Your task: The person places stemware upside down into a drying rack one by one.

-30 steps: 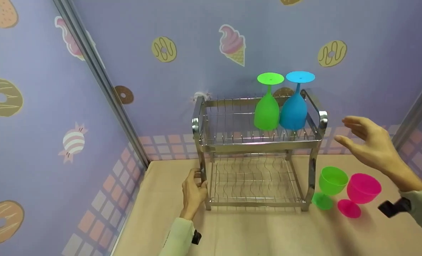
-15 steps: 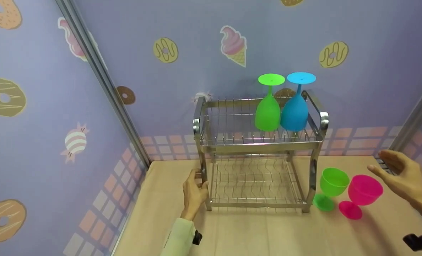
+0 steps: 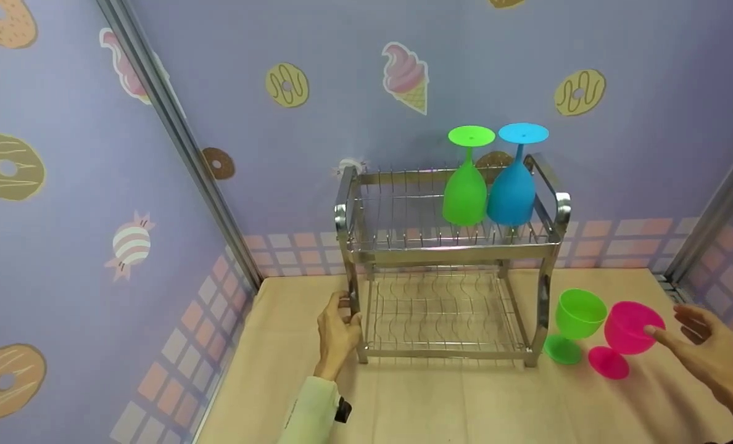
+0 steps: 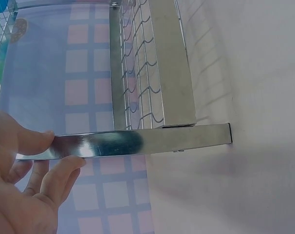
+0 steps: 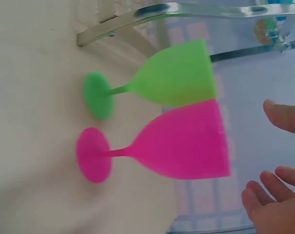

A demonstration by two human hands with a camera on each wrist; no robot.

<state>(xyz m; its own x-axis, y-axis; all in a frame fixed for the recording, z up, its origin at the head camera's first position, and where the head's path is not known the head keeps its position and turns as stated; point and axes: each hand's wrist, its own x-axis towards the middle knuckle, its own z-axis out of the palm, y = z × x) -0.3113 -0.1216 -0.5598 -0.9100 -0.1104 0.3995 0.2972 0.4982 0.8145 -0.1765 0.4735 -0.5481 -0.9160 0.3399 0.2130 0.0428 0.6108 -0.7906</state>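
My left hand [image 3: 337,333] grips the left front leg of a two-tier metal dish rack [image 3: 453,253]; in the left wrist view thumb and fingers lie on either side of the shiny leg [image 4: 99,145]. A pink goblet [image 3: 630,330] stands upright on the table at the right, beside a green goblet [image 3: 579,314]. My right hand [image 3: 709,351] is at the pink goblet's right, thumb and fingers spread; the right wrist view shows a gap between them and its rim. Upside down on the rack's top tier are another green goblet [image 3: 465,194] and a blue goblet [image 3: 512,194].
The rack's lower wire tier [image 3: 443,311] sits just above the cloth-covered table [image 3: 440,401]. A patterned wall [image 3: 335,80] rises behind, with another wall [image 3: 64,216] along the left. A metal post [image 3: 712,203] stands at the right corner.
My right hand has come down from beside the rack's top tier, first right, then a little left towards the pink goblet. The left hand keeps its hold on the rack leg.
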